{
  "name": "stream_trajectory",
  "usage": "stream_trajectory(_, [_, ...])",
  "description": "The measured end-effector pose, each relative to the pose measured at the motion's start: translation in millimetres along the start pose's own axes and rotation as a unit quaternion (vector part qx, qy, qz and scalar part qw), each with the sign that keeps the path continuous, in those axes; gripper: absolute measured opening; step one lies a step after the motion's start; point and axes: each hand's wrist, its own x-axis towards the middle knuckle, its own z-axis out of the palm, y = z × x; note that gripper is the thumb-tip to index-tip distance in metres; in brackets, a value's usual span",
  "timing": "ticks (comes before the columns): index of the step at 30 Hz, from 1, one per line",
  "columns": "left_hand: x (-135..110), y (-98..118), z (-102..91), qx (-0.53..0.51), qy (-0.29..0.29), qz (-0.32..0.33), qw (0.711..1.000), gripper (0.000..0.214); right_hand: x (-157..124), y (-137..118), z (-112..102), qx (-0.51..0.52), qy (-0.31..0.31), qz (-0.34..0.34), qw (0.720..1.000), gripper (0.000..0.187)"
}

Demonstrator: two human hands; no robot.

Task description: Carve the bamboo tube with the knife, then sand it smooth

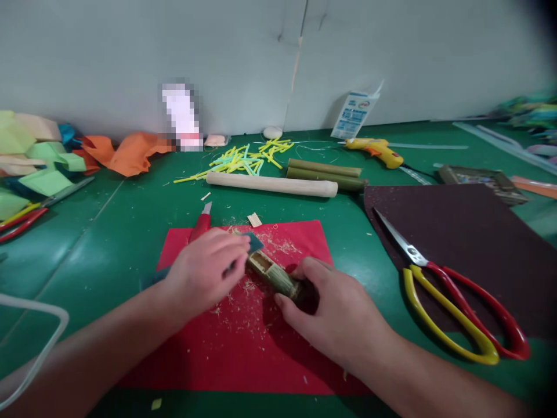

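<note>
My right hand (335, 305) grips one end of a short green bamboo tube (278, 280), which has a rectangular opening cut near its far end. My left hand (209, 273) is closed over a small dark blue-green flat piece, like sandpaper (256, 242), at that far end. Whether the flat piece touches the bamboo I cannot tell. Beneath both hands lies a red sheet (183, 363) strewn with fine shavings. A red-handled utility knife (202, 222) with its blade out lies just beyond my left hand, partly hidden by it.
Large red-and-yellow scissors (418, 258) rest on a dark sheet (470, 226) at right. Farther back are a pale stick (270, 184), green bamboo pieces (326, 174), cut yellow strips (237, 159) and a yellow glue gun (376, 151). Coloured paper (130, 152) and other scissors (26, 223) lie left.
</note>
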Motion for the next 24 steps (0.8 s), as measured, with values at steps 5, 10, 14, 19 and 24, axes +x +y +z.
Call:
stream_trajectory(5, [-0.5, 2.2, -0.3, 0.004, -0.008, 0.009, 1.000, 0.018, 0.0, -0.1, -0.8, 0.007, -0.007, -0.003, 1.000, 0.014])
stream_trajectory(10, [0.7, 3.1, -1.9, 0.019, -0.001, 0.000, 1.000, 0.016, 0.8, -0.9, -1.4, 0.006, -0.002, -0.003, 1.000, 0.014])
stream_trajectory(14, [1.1, 1.7, -2.6, 0.011, -0.005, 0.007, 1.000, 0.016, 1.0, -0.3, -0.2, 0.004, -0.001, -0.001, 1.000, 0.015])
stream_trajectory(19, [0.4, 2.2, -1.4, 0.014, -0.017, 0.011, 1.000, 0.016, 0.9, 1.2, 1.3, 0.005, -0.002, -0.008, 1.000, 0.015])
stream_trajectory(24, [1.5, -2.7, -2.3, 0.035, 0.005, -0.010, 0.999, 0.013, 0.1, 1.0, 0.6, -0.006, -0.005, 0.008, 1.000, 0.016])
